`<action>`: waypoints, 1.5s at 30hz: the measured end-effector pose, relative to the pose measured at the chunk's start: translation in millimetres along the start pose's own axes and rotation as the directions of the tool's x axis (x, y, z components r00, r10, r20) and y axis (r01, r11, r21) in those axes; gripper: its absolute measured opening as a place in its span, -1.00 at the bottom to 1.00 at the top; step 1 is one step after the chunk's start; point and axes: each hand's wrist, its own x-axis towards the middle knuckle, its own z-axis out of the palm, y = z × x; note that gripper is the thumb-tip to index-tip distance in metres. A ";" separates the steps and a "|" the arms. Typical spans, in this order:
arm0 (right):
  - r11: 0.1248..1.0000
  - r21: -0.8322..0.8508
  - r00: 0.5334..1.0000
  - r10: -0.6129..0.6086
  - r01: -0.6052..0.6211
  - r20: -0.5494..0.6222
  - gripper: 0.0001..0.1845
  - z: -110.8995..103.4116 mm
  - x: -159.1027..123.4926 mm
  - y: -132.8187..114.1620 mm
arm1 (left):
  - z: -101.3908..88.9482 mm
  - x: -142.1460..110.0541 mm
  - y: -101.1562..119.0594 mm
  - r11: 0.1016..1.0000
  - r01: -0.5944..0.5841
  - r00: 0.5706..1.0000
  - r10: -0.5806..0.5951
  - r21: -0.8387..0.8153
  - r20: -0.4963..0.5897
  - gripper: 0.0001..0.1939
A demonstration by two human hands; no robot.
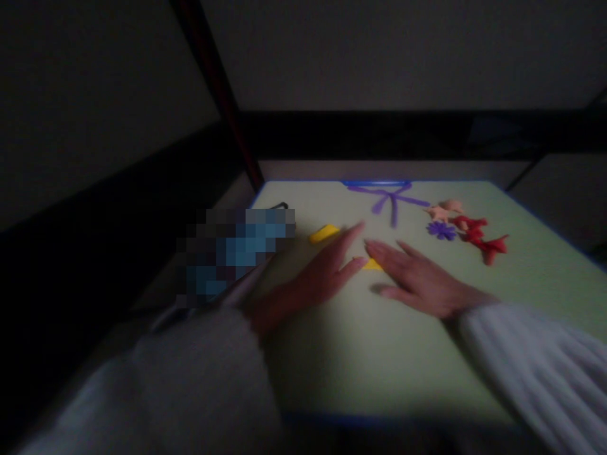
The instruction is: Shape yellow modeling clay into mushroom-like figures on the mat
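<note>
My left hand [317, 272] and my right hand [417, 278] lie flat on a pale green mat [379, 354], fingers stretched out and fingertips almost meeting. Between and under the fingertips lies a small yellow piece of paper [372, 264], partly hidden by both hands. A second yellow piece [324, 233] rests just beyond my left hand. The picture is dark and blurred. Both wrists wear pale knitted sleeves.
A purple bow-shaped figure [391, 201] lies at the mat's far edge. To its right sit a purple flower [441, 230], an orange shape [446, 210] and red folded shapes [481, 238]. A blurred-out patch [234, 256] is at the left. A dark post [222, 95] rises behind.
</note>
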 end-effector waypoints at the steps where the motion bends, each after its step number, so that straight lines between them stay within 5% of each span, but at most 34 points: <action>1: 1.000 0.018 1.000 0.001 -0.001 -0.009 -0.20 -0.5 -0.2 0.0 | 1.0 0.2 -2.2 1.000 0.002 1.000 -0.002 -0.006 -0.015 -0.41; 7: 0.999 0.039 0.998 -0.022 0.024 -0.065 -0.14 -1.2 4.3 -6.4 | 4.1 3.1 -3.2 0.998 -0.060 0.997 0.058 -0.030 -0.048 -0.43; 13: 1.000 -0.025 0.998 0.014 -0.012 0.060 -0.11 2.7 10.5 -17.1 | 4.1 2.6 0.6 0.999 -0.037 0.998 0.035 -0.037 -0.052 -0.45; 23: 1.000 0.007 0.996 -0.017 0.017 -0.086 -0.15 3.2 14.7 -19.9 | 6.6 7.0 -4.1 0.975 0.039 0.979 -0.082 -0.219 -0.187 -0.52; 28: 0.999 -0.040 0.999 -0.026 0.025 -0.022 -0.07 8.7 24.1 -34.2 | 7.4 8.0 -4.6 0.964 0.045 0.974 -0.100 -0.261 -0.201 -0.54; 38: 0.991 0.114 0.995 0.081 -0.074 -0.054 -0.14 6.8 25.1 -31.3 | 7.0 9.8 -4.5 0.941 0.061 0.965 -0.142 -0.334 -0.222 -0.55; 45: 0.999 -0.045 1.000 0.010 -0.011 -0.007 -0.06 9.1 24.7 -42.1 | 10.7 8.7 -8.9 0.944 0.035 0.963 -0.119 -0.327 -0.242 -0.56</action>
